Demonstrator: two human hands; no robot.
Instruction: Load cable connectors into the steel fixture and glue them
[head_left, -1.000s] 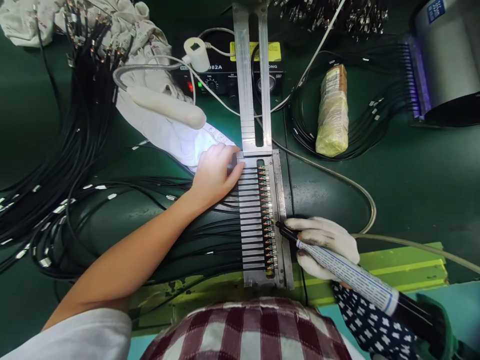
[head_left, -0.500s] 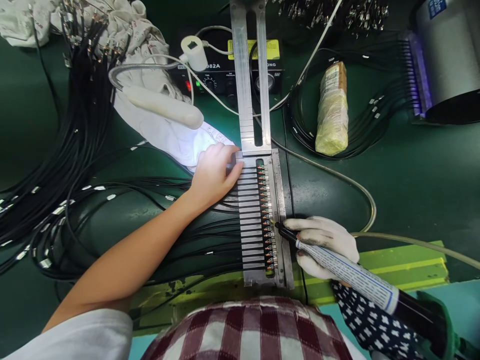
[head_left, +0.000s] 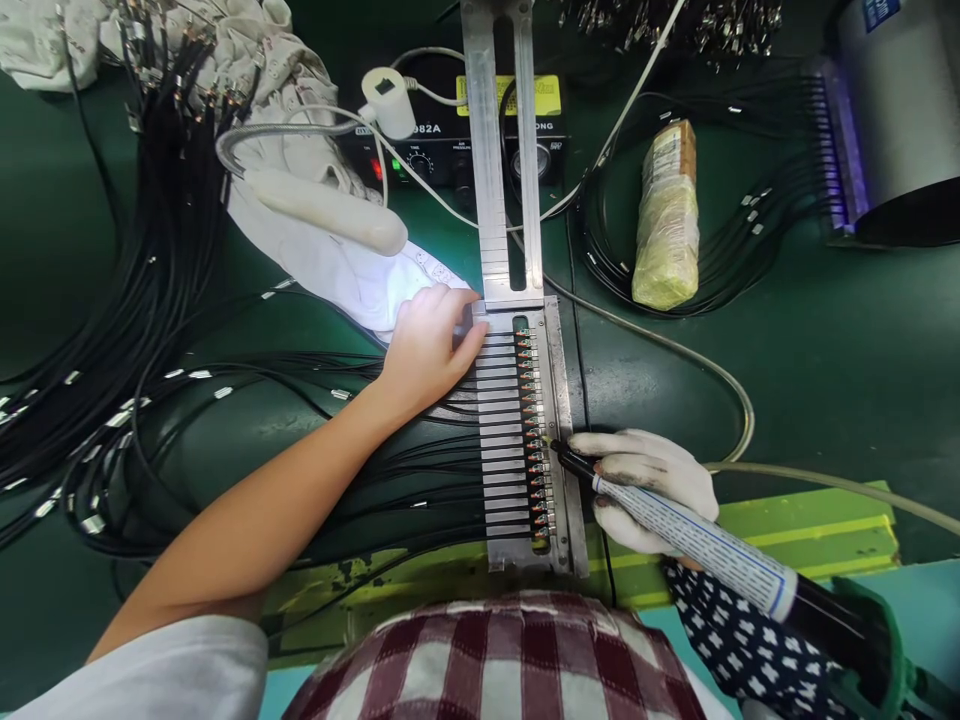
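Note:
My bare left hand (head_left: 429, 340) grips the upper left corner of a slotted metal wire fixture (head_left: 501, 555), thumb and forefinger at its edge. Black cables (head_left: 442, 462) lie side by side in the slots. Their stripped ends and small metal connectors (head_left: 535, 445) form a column along the fixture's right side. In a white glove, my right hand (head_left: 652, 490) is closed round a dispensing syringe (head_left: 697, 545) with a printed label and a green end fitting. The syringe's black nozzle points left, its tip at the connectors about midway down the column; whether it touches is too small to tell.
A slotted metal rail (head_left: 487, 200) extends away above the fixture. Behind it sits a black dispenser box (head_left: 442, 160). A white lamp (head_left: 330, 212) hangs over a cloth (head_left: 300, 250). Cable bundles (head_left: 172, 220) lie left; a wrapped block (head_left: 666, 220) and metal cylinder (head_left: 900, 120) stand right.
The syringe tip has shifted very slightly upward along the connectors. My left hand stays in place on the fixture.

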